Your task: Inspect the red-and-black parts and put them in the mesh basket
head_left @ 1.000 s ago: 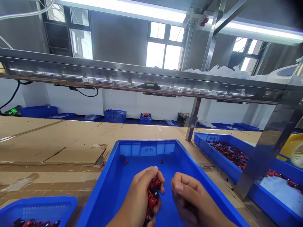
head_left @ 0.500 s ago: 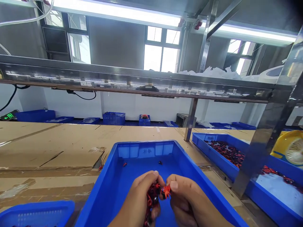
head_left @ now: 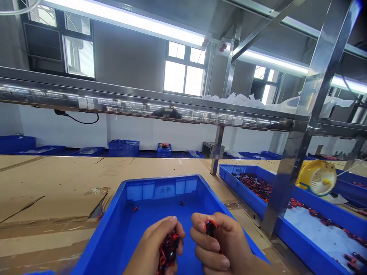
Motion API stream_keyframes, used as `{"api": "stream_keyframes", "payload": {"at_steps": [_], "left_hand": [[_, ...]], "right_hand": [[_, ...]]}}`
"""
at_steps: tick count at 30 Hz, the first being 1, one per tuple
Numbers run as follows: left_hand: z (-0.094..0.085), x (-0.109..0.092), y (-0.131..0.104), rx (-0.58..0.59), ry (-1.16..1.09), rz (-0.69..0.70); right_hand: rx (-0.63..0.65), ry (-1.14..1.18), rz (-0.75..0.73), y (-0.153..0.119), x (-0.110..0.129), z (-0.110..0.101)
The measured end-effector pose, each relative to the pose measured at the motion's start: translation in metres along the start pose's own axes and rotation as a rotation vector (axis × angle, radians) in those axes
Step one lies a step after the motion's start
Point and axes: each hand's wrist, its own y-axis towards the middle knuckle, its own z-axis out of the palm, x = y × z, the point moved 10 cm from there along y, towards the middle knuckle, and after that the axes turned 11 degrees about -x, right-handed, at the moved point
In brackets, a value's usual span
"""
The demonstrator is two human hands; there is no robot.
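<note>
Far left, a bench [head_left: 57, 183] covered in flattened cardboard is seen, with a torn flap near the middle. Along the back wall a row of small blue crates [head_left: 124, 148] is lined up.

In the middle, a big blue bin [head_left: 114, 225] is parked on the bench, nearly bare inside except for a couple of loose little pieces [head_left: 135, 209] left near its far wall. Over that bin the left hand [head_left: 156, 248] is held, and its grip is curled tight around a bundle of red and black parts [head_left: 168, 247], which is seen poking out between the fingers and thumb. Just beside it, the right hand [head_left: 220, 246] is held over the same bin, the two hands close but not quite touching. The right grip is closed too, with a single red and black part [head_left: 211, 227] pinched at the top between thumb and forefinger.

Further right, a shiny metal post [head_left: 289, 168] is planted on the bench, and behind it a second blue tray [head_left: 243, 191] is filled with lots of the same red and black parts. Past that, a small yellow fan [head_left: 317, 177] is spotted by the edge.
</note>
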Motion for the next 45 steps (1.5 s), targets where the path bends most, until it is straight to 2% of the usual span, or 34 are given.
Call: {"api": "stream_keyframes", "payload": {"at_steps": [3,6,7,9,11,13,15,19,24,26,28,32,34,38,45], "left_hand": [[0.001,0.002,-0.002,0.008,0.01,-0.025],[0.003,0.004,-0.004,0.032,0.001,-0.051],[0.003,0.005,-0.005,0.041,-0.001,-0.053],[0.002,0.007,-0.005,0.024,0.003,-0.056],[-0.003,0.011,-0.005,-0.032,0.017,-0.059],[-0.008,0.014,-0.005,-0.083,0.035,-0.063],[-0.007,0.016,-0.006,-0.083,0.058,-0.069],[-0.001,0.02,-0.011,-0.04,0.038,-0.135],[0.0,0.021,-0.014,-0.044,-0.008,-0.141],[-0.001,0.025,-0.011,-0.04,0.036,-0.135],[0.004,0.027,-0.005,0.027,0.095,-0.091],[0.017,0.03,0.007,0.202,0.137,0.001],[0.018,0.03,0.011,0.22,0.143,0.021],[0.02,0.027,0.009,0.226,0.149,0.005],[0.021,0.022,0.004,0.234,0.099,0.0]], "right_hand": [[-0.036,-0.018,0.001,0.001,-0.001,-0.004],[-0.224,-0.157,0.018,0.002,-0.011,-0.021],[-0.296,-0.271,-0.033,0.001,-0.01,-0.027],[-0.41,-0.635,-0.238,-0.004,0.004,-0.03],[-0.442,-1.068,-0.455,-0.012,0.015,-0.017],[-0.444,-1.398,-0.537,-0.016,0.016,-0.007],[-0.454,-1.563,-0.56,-0.018,0.016,-0.004],[-0.475,-1.67,-0.644,-0.022,0.023,0.003],[-0.515,-1.703,-0.691,-0.028,0.027,0.008],[-0.567,-1.614,-0.68,-0.03,0.032,0.006],[-0.618,-1.324,-0.57,-0.029,0.035,-0.008],[-0.676,-0.51,-0.113,-0.018,0.008,-0.046],[-0.7,-0.345,0.015,-0.016,-0.002,-0.052],[-0.685,-0.369,0.077,-0.013,-0.008,-0.054],[-0.647,-0.47,-0.03,-0.011,-0.001,-0.048]]}}
